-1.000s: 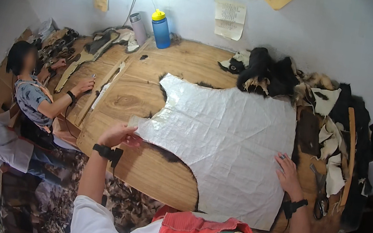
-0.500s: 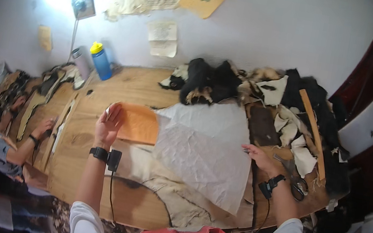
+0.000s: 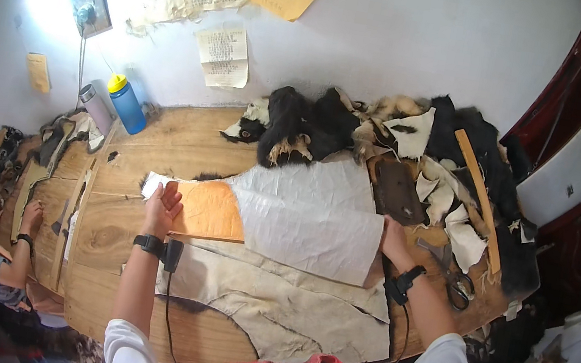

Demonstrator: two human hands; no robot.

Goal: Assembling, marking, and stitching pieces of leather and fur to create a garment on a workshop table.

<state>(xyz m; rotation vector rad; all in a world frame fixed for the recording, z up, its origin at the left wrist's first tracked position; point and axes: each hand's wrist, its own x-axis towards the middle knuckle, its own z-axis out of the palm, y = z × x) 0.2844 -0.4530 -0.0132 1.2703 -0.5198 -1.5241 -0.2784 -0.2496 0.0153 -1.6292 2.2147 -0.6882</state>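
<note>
A thin, creased white paper sheet lies over a pale hide on the wooden table, its near edge folded or draped toward me. An orange panel adjoins its left side; whether both are one piece I cannot tell. My left hand is at the panel's left end with its fingers curled at the edge, where a white corner sticks out past them. At the white sheet's right edge, my right hand pinches the paper; part of its fingers is hidden.
Black and white fur pieces are heaped along the wall. To the right lie a dark brown block, a wooden strip and scissors. A blue bottle stands at the back left. A co-worker's arm is far left.
The white sheet's near edge has moved back from me, baring more of the pale hide. My left hand has lowered slightly, and the orange panel and white corner show more. The whole view has shifted.
</note>
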